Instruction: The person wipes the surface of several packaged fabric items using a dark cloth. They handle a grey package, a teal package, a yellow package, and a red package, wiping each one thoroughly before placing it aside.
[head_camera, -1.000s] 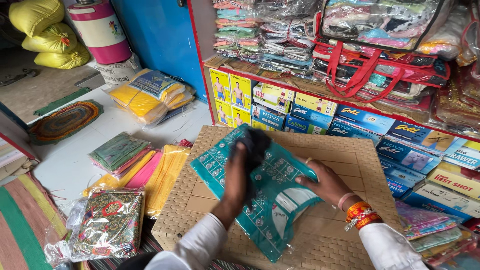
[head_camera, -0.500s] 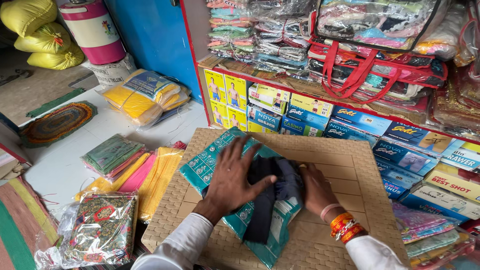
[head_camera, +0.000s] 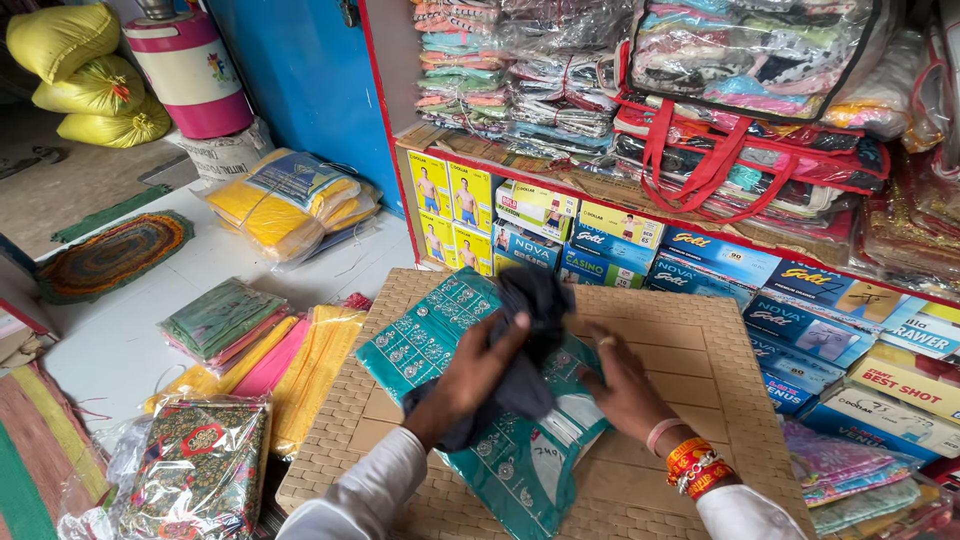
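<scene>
The left hand (head_camera: 470, 375) has its grip clamped on a dark cloth (head_camera: 525, 330) atop a teal packet (head_camera: 470, 400); the right hand (head_camera: 625, 385) lies flat, fingers apart, just beside it on the woven mat (head_camera: 690, 330).

The woven mat (head_camera: 690, 350) has bare room on its right half, beyond the right hand (head_camera: 625, 390), and a strip along its near edge. The teal packet (head_camera: 480, 400) and the dark cloth (head_camera: 525, 330) fill the middle. A row of boxes (head_camera: 640, 245) walls off the far side and runs down the right. On the left, yellow and pink cloth stacks (head_camera: 290, 365) lie just beside the mat. The white floor (head_camera: 120, 345) past them is open.
</scene>
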